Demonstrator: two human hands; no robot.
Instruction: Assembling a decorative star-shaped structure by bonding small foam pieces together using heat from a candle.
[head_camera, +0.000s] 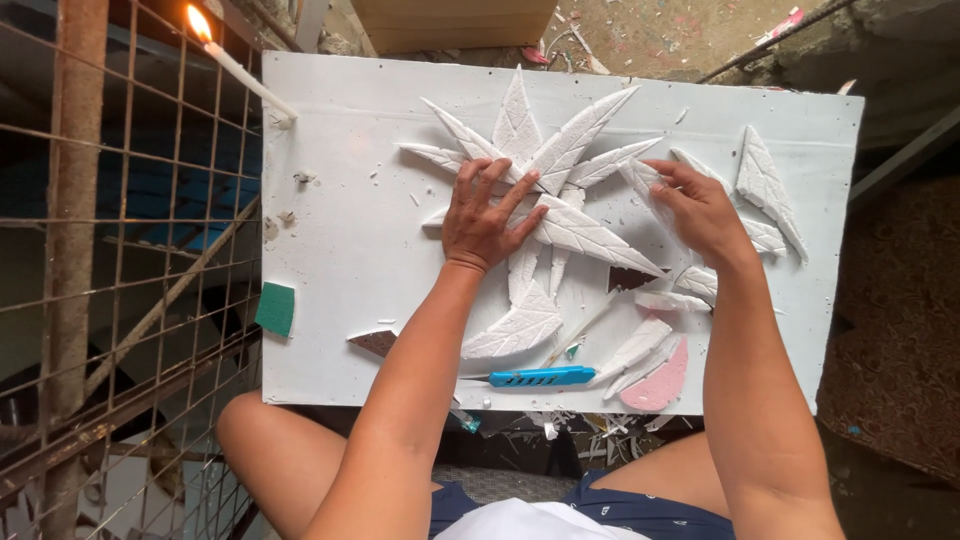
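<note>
A white foam board (340, 250) lies across my knees. On it sits a star-like cluster of carved white foam leaves (560, 150). My left hand (487, 215) lies flat with fingers spread on the middle of the cluster, pressing down on the leaves. My right hand (700, 210) rests to the right of it, fingers curled on a carved foam leaf (640, 178) at the cluster's right edge. More loose carved leaves (765, 185) lie further right.
A blue utility knife (540, 377) lies near the board's front edge beside a pink foam piece (662, 385). A lit white candle (240, 70) stands at the board's far left corner. A green pad (276, 308) sticks out left. A rusty wire grid (120, 260) stands at left.
</note>
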